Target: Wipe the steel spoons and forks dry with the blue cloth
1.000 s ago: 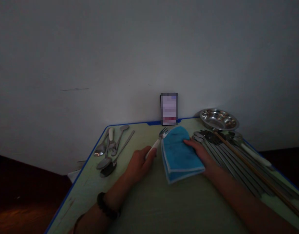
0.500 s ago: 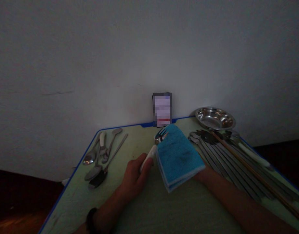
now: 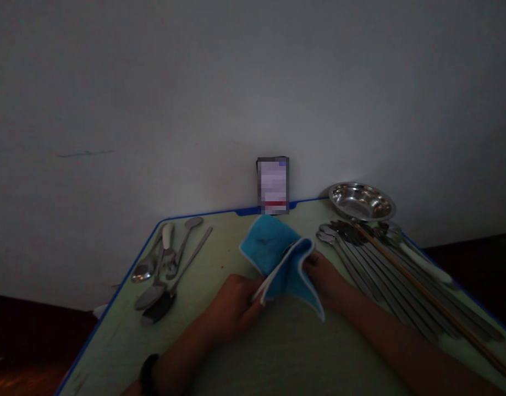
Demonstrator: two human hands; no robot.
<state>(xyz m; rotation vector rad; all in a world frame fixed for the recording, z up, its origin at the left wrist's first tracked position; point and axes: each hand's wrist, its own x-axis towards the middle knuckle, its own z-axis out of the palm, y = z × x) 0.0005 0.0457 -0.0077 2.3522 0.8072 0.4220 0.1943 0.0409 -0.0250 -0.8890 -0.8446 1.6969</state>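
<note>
My left hand (image 3: 232, 300) is closed round the white handle of a fork; the fork's head is hidden inside a folded blue cloth (image 3: 273, 256). My right hand (image 3: 325, 275) grips the cloth from the right, its fingers pinching the fold over the fork. Both hands rest low over the pale green table (image 3: 253, 352), near its middle.
Several spoons (image 3: 166, 264) lie at the table's left. A row of several long metal utensils (image 3: 385, 264) with a wooden stick fills the right side. A steel bowl (image 3: 361, 200) sits at the back right. A small blurred box (image 3: 273, 185) stands against the wall.
The cloth, which lay beside the fork, is now wrapped over the fork's head. My right hand moved from under the cloth to pinch it around the fork.
</note>
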